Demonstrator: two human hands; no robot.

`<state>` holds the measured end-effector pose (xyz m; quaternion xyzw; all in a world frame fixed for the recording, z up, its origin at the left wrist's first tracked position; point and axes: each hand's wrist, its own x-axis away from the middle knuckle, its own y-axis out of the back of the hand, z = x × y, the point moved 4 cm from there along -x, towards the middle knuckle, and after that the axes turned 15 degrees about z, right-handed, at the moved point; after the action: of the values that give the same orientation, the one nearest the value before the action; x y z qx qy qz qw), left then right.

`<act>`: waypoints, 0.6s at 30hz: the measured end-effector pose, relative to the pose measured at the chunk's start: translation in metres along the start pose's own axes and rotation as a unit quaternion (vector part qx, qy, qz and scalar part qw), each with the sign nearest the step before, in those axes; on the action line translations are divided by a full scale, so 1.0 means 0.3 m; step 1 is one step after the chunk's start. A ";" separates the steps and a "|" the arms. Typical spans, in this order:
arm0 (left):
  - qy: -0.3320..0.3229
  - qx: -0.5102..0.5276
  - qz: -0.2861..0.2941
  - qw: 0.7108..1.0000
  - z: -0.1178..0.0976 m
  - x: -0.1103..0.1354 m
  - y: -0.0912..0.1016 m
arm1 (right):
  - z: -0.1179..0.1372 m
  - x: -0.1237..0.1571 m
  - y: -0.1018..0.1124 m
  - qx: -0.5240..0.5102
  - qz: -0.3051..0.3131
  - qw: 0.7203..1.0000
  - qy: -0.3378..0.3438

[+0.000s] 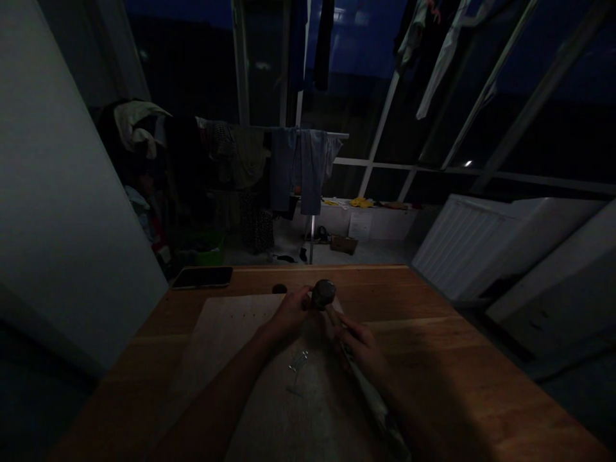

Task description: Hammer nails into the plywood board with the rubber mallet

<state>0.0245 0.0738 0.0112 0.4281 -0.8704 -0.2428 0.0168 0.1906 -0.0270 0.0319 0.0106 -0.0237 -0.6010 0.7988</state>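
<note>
A hammer (pixel 324 294) with a dark, blocky head and a wooden handle is in my right hand (pixel 362 346), whose fingers wrap the handle. My left hand (pixel 291 312) is closed close beside the hammer head, fingertips pinched together; what they hold is hidden in the dim light. Both hands are over a pale wooden board (pixel 216 359). Several small shiny metal pieces, perhaps nails (pixel 299 360), lie loose on the board between my forearms. A row of small dark marks or nails (pixel 243 315) runs along the board's far left part.
Under the board is a wooden table (pixel 433 340). A phone (pixel 203 277) lies at its far left corner, and a dark round spot (pixel 279 289) shows behind the board. Beyond hang clothes (pixel 308 167) on a rack. A white cabinet-like thing (pixel 476 244) stands right, a pale panel (pixel 58 212) left.
</note>
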 end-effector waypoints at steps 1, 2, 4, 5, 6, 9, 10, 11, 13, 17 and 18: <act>0.001 0.002 -0.002 1.000 -0.001 0.000 0.000 | 0.003 -0.001 0.001 0.010 -0.006 1.000 0.007; 0.003 0.003 -0.005 1.000 -0.001 -0.001 0.000 | 0.005 -0.002 0.003 0.017 -0.012 1.000 0.012; 0.004 0.011 -0.008 1.000 -0.002 -0.001 -0.001 | 0.007 -0.004 0.007 0.024 -0.016 0.999 0.015; 0.001 0.017 -0.007 1.000 -0.003 -0.001 -0.002 | 0.007 -0.005 0.008 0.027 -0.015 0.999 0.016; -0.001 0.022 -0.008 1.000 -0.003 0.000 -0.003 | 0.007 -0.007 0.010 0.030 -0.012 0.999 0.017; -0.002 0.029 -0.009 1.000 0.001 0.001 -0.004 | 0.002 -0.012 0.014 0.035 -0.007 0.999 0.020; 0.001 0.028 -0.009 1.000 0.003 0.001 -0.004 | -0.002 -0.013 0.016 0.031 -0.007 0.999 0.017; 0.003 0.028 -0.008 1.000 0.005 0.001 -0.003 | -0.006 -0.015 0.018 0.025 -0.010 1.000 0.014; 0.008 0.026 -0.003 1.000 0.010 0.000 -0.004 | -0.011 -0.017 0.021 0.018 -0.015 1.000 0.010; 0.003 0.029 0.002 1.000 0.015 -0.003 -0.008 | -0.016 -0.019 0.028 0.016 -0.021 1.000 0.014; 0.002 0.033 0.002 0.999 0.015 -0.004 -0.009 | -0.017 -0.018 0.030 0.012 -0.024 1.000 0.017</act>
<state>0.0260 0.0752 0.0063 0.4272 -0.8787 -0.2130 0.0049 0.1979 -0.0193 0.0271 0.0310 -0.0175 -0.6191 0.7845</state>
